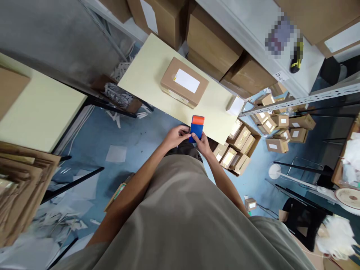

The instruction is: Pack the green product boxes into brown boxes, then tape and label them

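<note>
Close to my waist, at the near edge of the cream table (pixel 146 71), is what looks like a blue tape dispenser (pixel 196 130) with an orange part at its top. My right hand (pixel 201 142) grips its lower right side, thumb lying across the blue face. The fingers of my left hand (pixel 177 136) are bent together at its left edge; whether they pinch anything there is too small to make out. Beyond the dispenser, a closed cardboard box (pixel 171 73) with a white label (pixel 188 80) lies on the table.
A small white box (pixel 235 105) sits at the table's right end. Large cartons (pixel 210 41) stand on a shelf behind. Right of me, an open carton (pixel 243 165) holds several small boxes. Flattened cardboard (pixel 25 187) is stacked at left; a white fan (pixel 347 198) stands at right.
</note>
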A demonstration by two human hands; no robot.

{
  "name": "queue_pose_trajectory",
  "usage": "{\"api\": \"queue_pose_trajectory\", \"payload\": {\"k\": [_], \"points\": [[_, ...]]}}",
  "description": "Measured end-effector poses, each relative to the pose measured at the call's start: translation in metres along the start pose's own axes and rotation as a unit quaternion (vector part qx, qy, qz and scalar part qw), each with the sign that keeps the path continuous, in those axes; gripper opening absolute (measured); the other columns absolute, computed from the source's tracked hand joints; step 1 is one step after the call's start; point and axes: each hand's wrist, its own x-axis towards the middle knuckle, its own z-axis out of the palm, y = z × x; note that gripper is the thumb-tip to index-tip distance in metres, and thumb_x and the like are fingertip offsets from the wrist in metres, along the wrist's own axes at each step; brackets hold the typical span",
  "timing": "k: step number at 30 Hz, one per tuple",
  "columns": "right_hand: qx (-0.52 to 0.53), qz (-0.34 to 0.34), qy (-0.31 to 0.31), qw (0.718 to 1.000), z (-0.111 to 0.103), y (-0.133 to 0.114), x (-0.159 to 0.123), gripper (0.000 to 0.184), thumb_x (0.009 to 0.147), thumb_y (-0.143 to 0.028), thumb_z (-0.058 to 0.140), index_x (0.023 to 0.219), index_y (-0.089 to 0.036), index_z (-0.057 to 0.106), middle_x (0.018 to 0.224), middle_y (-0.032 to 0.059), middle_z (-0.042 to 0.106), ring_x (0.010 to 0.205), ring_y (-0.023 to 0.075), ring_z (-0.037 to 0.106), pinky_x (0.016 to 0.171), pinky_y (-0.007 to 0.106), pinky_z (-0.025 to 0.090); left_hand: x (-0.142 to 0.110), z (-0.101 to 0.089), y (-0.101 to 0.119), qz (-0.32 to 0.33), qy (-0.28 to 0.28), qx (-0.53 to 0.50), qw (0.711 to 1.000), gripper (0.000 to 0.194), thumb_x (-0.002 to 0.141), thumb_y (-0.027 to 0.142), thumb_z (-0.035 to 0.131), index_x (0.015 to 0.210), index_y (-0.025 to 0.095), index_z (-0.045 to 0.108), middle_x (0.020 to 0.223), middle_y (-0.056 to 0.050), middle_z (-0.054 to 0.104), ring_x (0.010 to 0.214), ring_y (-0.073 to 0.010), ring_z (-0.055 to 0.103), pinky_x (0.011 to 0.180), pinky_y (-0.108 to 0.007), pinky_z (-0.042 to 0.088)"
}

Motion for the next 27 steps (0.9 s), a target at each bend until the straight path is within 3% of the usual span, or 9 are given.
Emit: {"api": "queue_pose_trajectory", "payload": {"k": [2,4,10,16,21,27], "points": [[-0.055,-0.016,-0.031,0.998,-0.008,0.001,-0.003,0.065,0.084,-0.077,0.085,0.117,-0.025,0.066,0.106,0.0041,0.079,0.1,0.0234,0.073,0.097,0.038,0.063,0.001,-0.014,0.006,0.003,0.048,0.0,0.999,0.055,0.087,0.048,0.086,0.132,0.02,0.074,0.14,-0.014,0.079,0.115,-0.0278,0.078,0.095,-0.039,0.065],[-0.111,-0.035,-0.059,0.991,-0.017,0.001,-0.006,0.064,0.088,-0.075,0.082,0.124,-0.024,0.065,0.11,0.0052,0.078,0.099,0.0242,0.072,0.097,0.04,0.063,0.001,-0.027,0.015,0.017,0.058,0.006,0.998,0.065,0.086,0.051,0.088,0.141,0.022,0.071,0.149,-0.015,0.075,0.125,-0.0289,0.075,0.1,-0.039,0.064],[-0.276,-0.056,-0.134,0.95,-0.045,-0.007,-0.01,0.067,0.096,-0.07,0.077,0.14,-0.022,0.061,0.099,0.0065,0.076,0.085,0.028,0.072,0.084,0.043,0.063,-0.003,-0.045,0.053,0.041,-0.02,0.042,0.998,0.062,0.089,0.061,0.085,0.138,0.024,0.077,0.145,-0.011,0.078,0.135,-0.0325,0.072,0.11,-0.042,0.062],[-0.353,-0.088,-0.18,0.914,-0.063,-0.023,-0.007,0.055,0.101,-0.066,0.075,0.134,-0.024,0.063,0.104,0.0089,0.074,0.079,0.0267,0.072,0.082,0.043,0.063,-0.007,-0.051,0.081,0.017,-0.082,0.057,0.995,0.049,0.09,0.064,0.086,0.121,0.026,0.086,0.124,-0.007,0.084,0.121,-0.031,0.077,0.107,-0.044,0.064],[-0.374,-0.134,-0.195,0.897,-0.075,-0.032,-0.009,0.049,0.104,-0.065,0.073,0.128,-0.025,0.061,0.109,0.0125,0.074,0.105,0.035,0.076,0.092,0.051,0.065,-0.005,-0.046,0.085,-0.001,-0.073,0.048,0.996,0.047,0.095,0.068,0.079,0.111,0.025,0.087,0.115,-0.008,0.084,0.116,-0.0312,0.077,0.103,-0.041,0.065],[-0.391,-0.15,-0.225,0.88,-0.084,-0.039,-0.011,0.047,0.104,-0.067,0.073,0.123,-0.026,0.063,0.1,0.0103,0.073,0.102,0.0351,0.076,0.092,0.051,0.065,0.005,-0.035,0.073,0.001,-0.077,0.058,0.995,0.039,0.097,0.061,0.077,0.106,0.025,0.085,0.109,-0.007,0.083,0.105,-0.027,0.078,0.095,-0.038,0.067]]}}
